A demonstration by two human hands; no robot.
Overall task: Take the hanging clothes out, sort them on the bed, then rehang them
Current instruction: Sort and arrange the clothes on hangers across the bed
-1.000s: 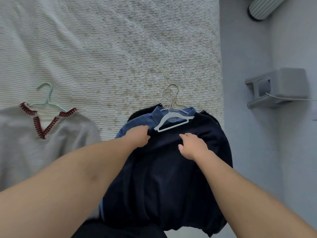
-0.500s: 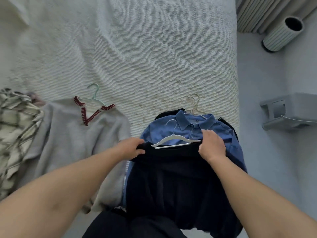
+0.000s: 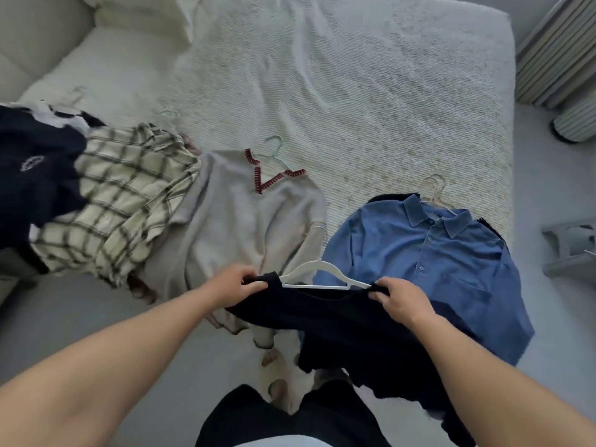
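I hold a dark navy garment on a white hanger above the bed's near edge. My left hand pinches its left shoulder and my right hand pinches its right shoulder. Beneath it to the right lies a blue collared shirt on a pale hanger, spread flat on the white bed. A grey sweater with red neck trim lies in the middle on a mint hanger. Further left are a cream plaid shirt and a dark navy top with white print.
Pillows sit at the bed's far left. Grey floor runs along the right side with a ribbed cylinder, a curtain and a grey box-like unit. My slippered feet stand at the bed's edge.
Both hands lifted the dark garment and its hanger off the blue shirt and drew it toward me and left. The blue shirt now lies uncovered. The view has widened to show more clothes at left.
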